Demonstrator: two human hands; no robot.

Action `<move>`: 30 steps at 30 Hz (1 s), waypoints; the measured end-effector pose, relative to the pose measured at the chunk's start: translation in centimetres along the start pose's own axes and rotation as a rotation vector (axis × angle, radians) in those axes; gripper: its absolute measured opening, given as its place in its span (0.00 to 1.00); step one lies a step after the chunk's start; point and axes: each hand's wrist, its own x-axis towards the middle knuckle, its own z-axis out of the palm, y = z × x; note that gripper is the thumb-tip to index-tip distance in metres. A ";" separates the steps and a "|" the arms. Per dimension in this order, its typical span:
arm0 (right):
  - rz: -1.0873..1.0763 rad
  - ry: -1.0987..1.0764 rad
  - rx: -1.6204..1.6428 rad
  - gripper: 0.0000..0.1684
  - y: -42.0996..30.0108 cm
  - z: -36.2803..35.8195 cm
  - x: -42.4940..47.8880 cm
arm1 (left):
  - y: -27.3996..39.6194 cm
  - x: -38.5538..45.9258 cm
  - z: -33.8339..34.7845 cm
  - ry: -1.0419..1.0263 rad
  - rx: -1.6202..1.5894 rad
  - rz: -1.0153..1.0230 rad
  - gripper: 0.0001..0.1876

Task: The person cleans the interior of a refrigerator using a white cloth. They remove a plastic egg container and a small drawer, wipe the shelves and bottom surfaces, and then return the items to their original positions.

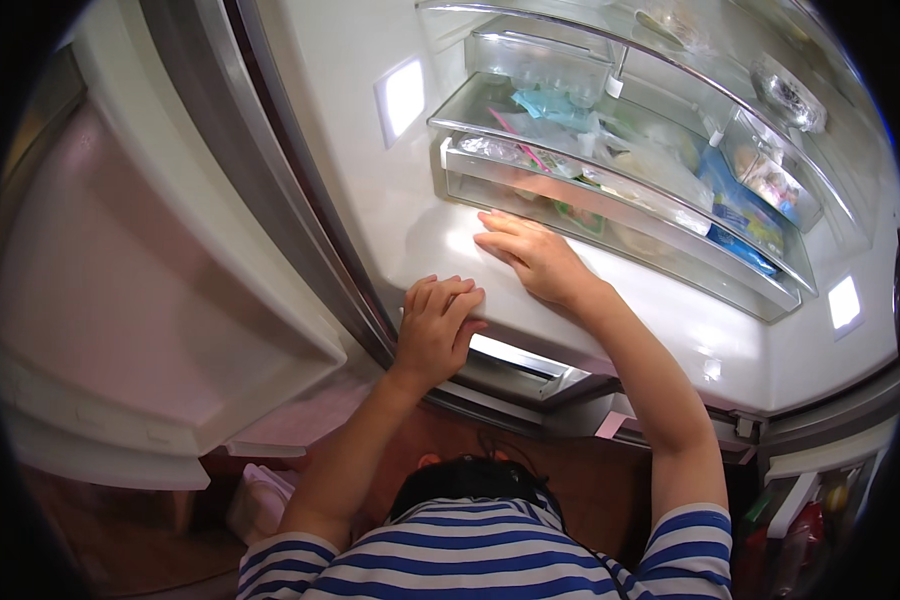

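Note:
My right hand [538, 256] lies palm down on the white refrigerator floor panel [645, 337], its fingertips just short of a clear plastic drawer [495, 187]. My left hand [435, 326] rests on the front edge of that panel, fingers loosely bent and thumb apart. Neither hand holds a thing. Bagged food shows through the drawer's wall and through the glass shelf [450, 120] above it. Among the contents are a light-blue bag [551, 109] and a blue packet [742, 217]. What lies under my palms is hidden.
A refrigerator door [120, 285] stands ajar at left; another door's bin [791, 502] holds packets at lower right. Higher up runs a second shelf with a metal-trimmed edge [720, 86]. Beneath the floor panel, a lit drawer gap [521, 356] shows. A pale plastic bin [259, 502] stands at lower left.

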 end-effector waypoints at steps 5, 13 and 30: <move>0.184 0.023 -0.104 0.15 -3.4 -2.7 -2.0 | 0.3 2.4 -2.0 -0.040 -0.222 -0.164 0.14; 0.237 0.095 -0.251 0.25 -2.0 0.8 -1.4 | -2.2 13.0 1.7 0.224 -0.239 -0.252 0.20; 0.263 -0.023 -0.305 0.34 -1.5 0.3 -1.8 | -5.3 15.0 4.7 0.384 0.339 -0.028 0.19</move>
